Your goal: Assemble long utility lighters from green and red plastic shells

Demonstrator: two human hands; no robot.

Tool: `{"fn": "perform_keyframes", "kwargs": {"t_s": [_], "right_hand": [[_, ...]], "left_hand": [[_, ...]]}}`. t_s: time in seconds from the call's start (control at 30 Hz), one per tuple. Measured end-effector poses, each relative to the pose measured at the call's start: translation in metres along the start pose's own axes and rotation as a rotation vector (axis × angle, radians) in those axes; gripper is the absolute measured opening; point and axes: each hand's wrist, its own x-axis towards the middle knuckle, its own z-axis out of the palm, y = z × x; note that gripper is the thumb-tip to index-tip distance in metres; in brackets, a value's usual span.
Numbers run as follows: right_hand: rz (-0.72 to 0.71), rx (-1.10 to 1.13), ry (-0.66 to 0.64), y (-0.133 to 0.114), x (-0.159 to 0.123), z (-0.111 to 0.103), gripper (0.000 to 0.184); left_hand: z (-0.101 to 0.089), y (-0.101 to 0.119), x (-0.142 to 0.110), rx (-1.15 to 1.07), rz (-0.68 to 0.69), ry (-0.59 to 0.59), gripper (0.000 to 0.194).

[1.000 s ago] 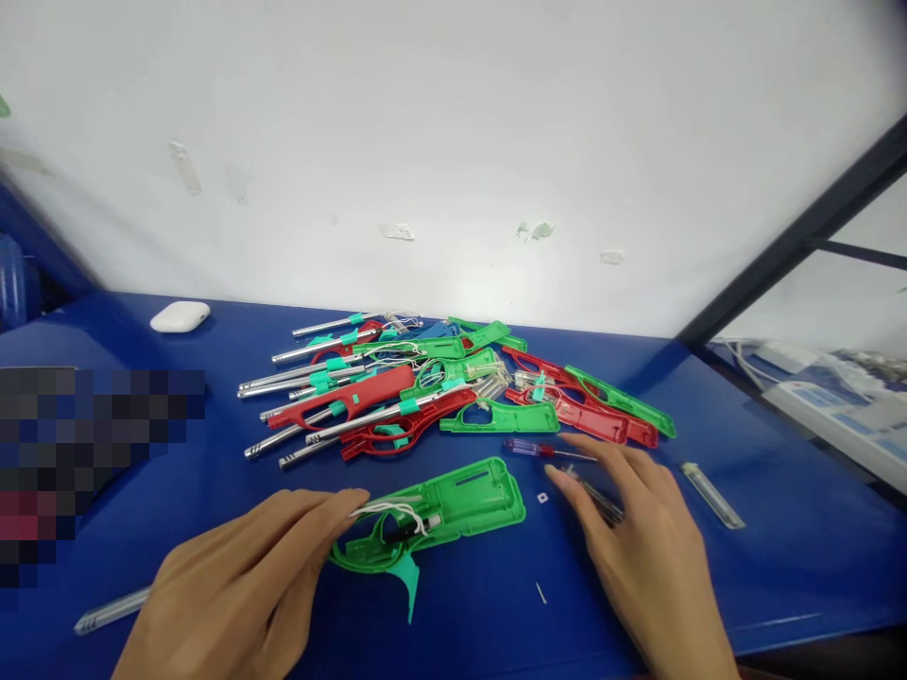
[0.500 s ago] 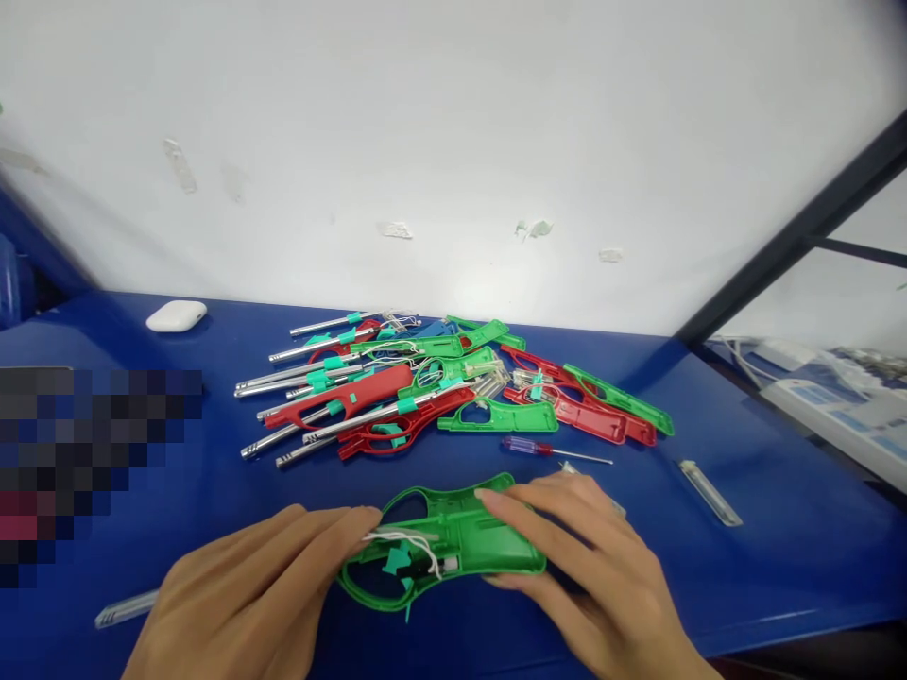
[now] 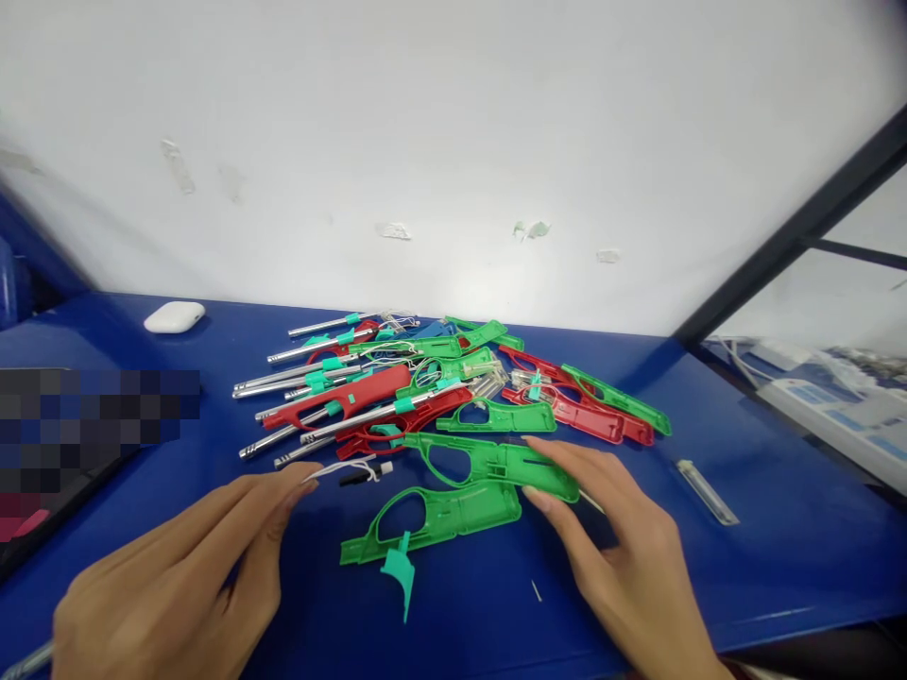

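Note:
My left hand (image 3: 191, 557) is closed on the lighter's metal tube (image 3: 32, 661), whose tip sticks out at lower left. White wires (image 3: 347, 465) and a black igniter piece (image 3: 360, 475) dangle from its fingertips. My right hand (image 3: 624, 538) grips the wide end of a green lighter shell half (image 3: 528, 465), tilted above the table. Below it another green shell half (image 3: 468, 510) lies on the table, apart from my fingers or barely touching the thumb; I cannot tell which. A teal trigger (image 3: 399, 571) rests against its near edge.
Behind my hands lies a pile of red and green lighter shells (image 3: 375, 392) with metal tubes. A clear fuel tank (image 3: 707, 493) is at right, a white earbud case (image 3: 174, 317) at back left. A white wall (image 3: 453, 142) borders the blue table (image 3: 779, 529).
The two green shell halves have come apart; my right hand has lifted one away. My left hand has moved left, drawing the tube and wires out. The teal trigger now lies loose.

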Motion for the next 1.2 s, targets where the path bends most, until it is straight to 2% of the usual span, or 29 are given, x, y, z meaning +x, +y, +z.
{"fn": "perform_keyframes", "kwargs": {"t_s": [0.27, 0.53, 0.67, 0.83, 0.9, 0.97, 1.03, 1.1, 1.2], "right_hand": [[0.039, 0.000, -0.083, 0.007, 0.000, 0.005, 0.028], [0.103, -0.050, -0.111, 0.009, -0.003, 0.007, 0.030], [0.093, -0.056, -0.060, 0.008, -0.001, 0.006, 0.028], [0.081, -0.019, 0.116, 0.001, -0.001, -0.004, 0.017], [0.079, -0.010, 0.130, -0.002, -0.003, -0.011, 0.019], [0.007, 0.010, -0.014, -0.005, -0.006, -0.017, 0.036], [-0.117, 0.000, -0.239, -0.008, -0.009, -0.021, 0.048], [-0.198, -0.052, -0.389, -0.011, -0.010, -0.023, 0.050], [-0.207, -0.128, -0.443, -0.013, -0.011, -0.022, 0.039]], "left_hand": [[0.006, 0.011, 0.025, 0.004, 0.123, -0.147, 0.025], [0.010, 0.017, 0.028, -0.024, 0.139, -0.217, 0.027], [0.010, 0.019, 0.027, 0.005, 0.138, -0.231, 0.027], [0.009, 0.021, 0.027, 0.021, 0.144, -0.245, 0.030], [0.009, 0.022, 0.026, 0.027, 0.138, -0.242, 0.032], [0.009, 0.023, 0.025, 0.029, 0.133, -0.237, 0.034], [0.009, 0.023, 0.025, 0.029, 0.134, -0.229, 0.036], [0.010, 0.022, 0.025, 0.033, 0.140, -0.227, 0.036], [0.011, 0.021, 0.025, 0.051, 0.145, -0.228, 0.036]]}}
